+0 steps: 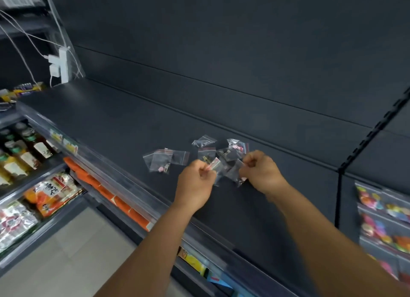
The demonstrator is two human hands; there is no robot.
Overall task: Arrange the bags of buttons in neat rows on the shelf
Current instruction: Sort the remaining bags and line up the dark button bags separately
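Observation:
Several small clear zip bags of buttons lie in a loose heap (pixel 221 151) on the dark grey shelf (pixel 115 123). A smaller cluster of bags (pixel 163 160) sits to the left of the heap, one showing pink buttons. My left hand (pixel 196 182) pinches the red-striped top of one bag (pixel 214 165) at the heap's near edge. My right hand (pixel 260 171) pinches another bag (pixel 237 171) beside it. Both fists are curled, knuckles up, a short gap between them.
The shelf's clear front rail (pixel 124 181) runs diagonally below my hands. Lower shelves at left hold bottles (pixel 24 145) and snack packets (pixel 51 192). A white power strip with cables (pixel 60 65) hangs at the far left. Colourful packets (pixel 383 225) fill the right-hand unit.

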